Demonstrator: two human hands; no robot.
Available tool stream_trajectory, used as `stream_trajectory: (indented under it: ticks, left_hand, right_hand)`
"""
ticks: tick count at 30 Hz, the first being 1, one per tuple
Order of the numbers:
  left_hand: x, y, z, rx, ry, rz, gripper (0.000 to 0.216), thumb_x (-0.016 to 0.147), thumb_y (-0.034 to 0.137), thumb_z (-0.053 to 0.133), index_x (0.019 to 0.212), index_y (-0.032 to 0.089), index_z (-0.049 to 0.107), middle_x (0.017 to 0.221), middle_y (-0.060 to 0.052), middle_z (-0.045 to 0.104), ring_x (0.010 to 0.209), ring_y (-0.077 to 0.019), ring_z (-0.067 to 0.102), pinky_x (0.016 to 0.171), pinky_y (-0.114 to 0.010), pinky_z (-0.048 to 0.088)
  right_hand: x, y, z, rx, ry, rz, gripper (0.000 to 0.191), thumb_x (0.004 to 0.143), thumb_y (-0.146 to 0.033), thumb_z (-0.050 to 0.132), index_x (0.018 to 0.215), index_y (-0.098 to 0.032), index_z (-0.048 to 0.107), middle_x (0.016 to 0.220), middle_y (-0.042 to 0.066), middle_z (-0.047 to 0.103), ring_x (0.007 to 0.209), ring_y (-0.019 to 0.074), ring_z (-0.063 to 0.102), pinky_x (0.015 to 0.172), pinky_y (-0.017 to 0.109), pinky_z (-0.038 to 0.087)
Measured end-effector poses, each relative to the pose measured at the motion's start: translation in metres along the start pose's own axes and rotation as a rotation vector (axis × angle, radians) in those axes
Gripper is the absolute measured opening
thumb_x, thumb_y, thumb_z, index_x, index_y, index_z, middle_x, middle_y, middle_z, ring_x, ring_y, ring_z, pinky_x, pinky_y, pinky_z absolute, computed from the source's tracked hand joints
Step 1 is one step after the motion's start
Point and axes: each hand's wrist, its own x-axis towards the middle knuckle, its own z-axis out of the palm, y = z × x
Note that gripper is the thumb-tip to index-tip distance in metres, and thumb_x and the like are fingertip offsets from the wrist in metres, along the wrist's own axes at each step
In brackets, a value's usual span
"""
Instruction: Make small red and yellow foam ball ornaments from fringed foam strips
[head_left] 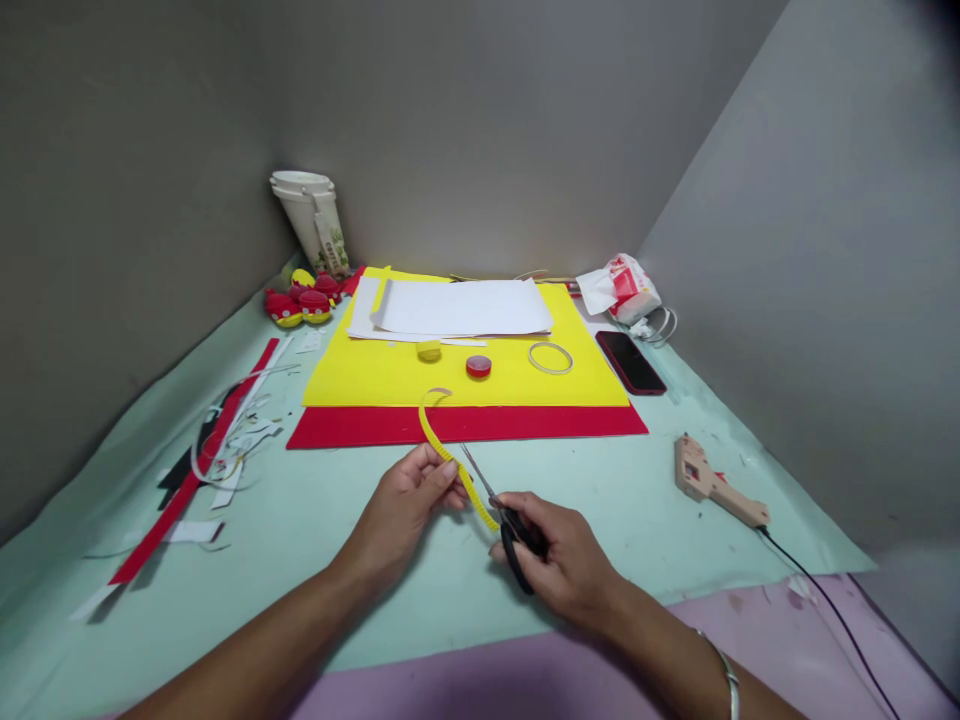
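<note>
Between thumb and fingers, my left hand [420, 490] pinches a narrow yellow strip [433, 430] with a ridged or notched edge. Its upper end curls over the red sheet, and the lower end reaches down to my right hand [555, 550]. That hand grips black-handled scissors [517, 555], their blades pointing up and left beside the strip. The blades look nearly closed. Ahead lie a small red round piece [478, 367], a small yellow round piece [429, 351] and a thin pale ring [550, 358] on the yellow sheet [360, 380].
A red sheet [465, 425] lies under the yellow one, white paper [465, 308] on top. Left are strips and scraps [247, 437], red-yellow padded shapes [304, 300] and a white cup [311, 215]. Right are a phone [631, 362], tissue pack [632, 288] and corded glue gun [716, 482].
</note>
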Motion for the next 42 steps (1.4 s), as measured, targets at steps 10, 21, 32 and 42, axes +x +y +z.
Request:
stream_trajectory:
  ticks: [10, 21, 32, 42]
  left_hand:
    - [0.0013, -0.002, -0.0004, 0.04, -0.058, 0.001, 0.017, 0.085, 0.033, 0.063, 0.08, 0.016, 0.06, 0.074, -0.001, 0.062, 0.067, -0.0131, 0.054, 0.068, -0.026, 0.046]
    - [-0.0001, -0.0036, -0.0023, 0.033, -0.051, -0.006, 0.017, 0.086, 0.032, 0.063, 0.083, 0.016, 0.061, 0.077, -0.001, 0.061, 0.067, -0.0125, 0.054, 0.069, -0.027, 0.046]
    - [0.0009, -0.0041, -0.0027, -0.004, -0.062, -0.022, 0.018, 0.086, 0.033, 0.063, 0.084, 0.015, 0.061, 0.076, -0.002, 0.064, 0.067, -0.0127, 0.055, 0.068, -0.026, 0.046]
    - [0.0004, -0.0039, -0.0032, 0.022, -0.077, 0.003, 0.011, 0.084, 0.026, 0.065, 0.088, 0.017, 0.061, 0.081, 0.0, 0.062, 0.066, -0.0124, 0.057, 0.066, -0.026, 0.047]
  right_hand:
    - [0.0015, -0.001, 0.0002, -0.042, 0.003, -0.018, 0.038, 0.076, -0.018, 0.064, 0.113, -0.02, 0.061, 0.071, -0.004, 0.06, 0.054, 0.0085, 0.048, 0.053, 0.019, 0.039]
    - [0.0011, -0.0011, -0.0006, -0.067, 0.007, -0.073, 0.036, 0.077, -0.016, 0.059, 0.113, -0.02, 0.061, 0.079, 0.0, 0.068, 0.057, 0.0104, 0.053, 0.057, 0.021, 0.042]
    - [0.0025, 0.0027, -0.0005, 0.13, 0.034, 0.104, 0.032, 0.081, -0.018, 0.057, 0.113, -0.019, 0.059, 0.071, -0.001, 0.063, 0.059, 0.0112, 0.052, 0.058, 0.022, 0.04]
    - [0.008, 0.0026, -0.0014, 0.315, 0.109, 0.262, 0.034, 0.085, -0.027, 0.06, 0.117, -0.019, 0.056, 0.069, -0.004, 0.055, 0.058, 0.0101, 0.045, 0.056, 0.024, 0.037]
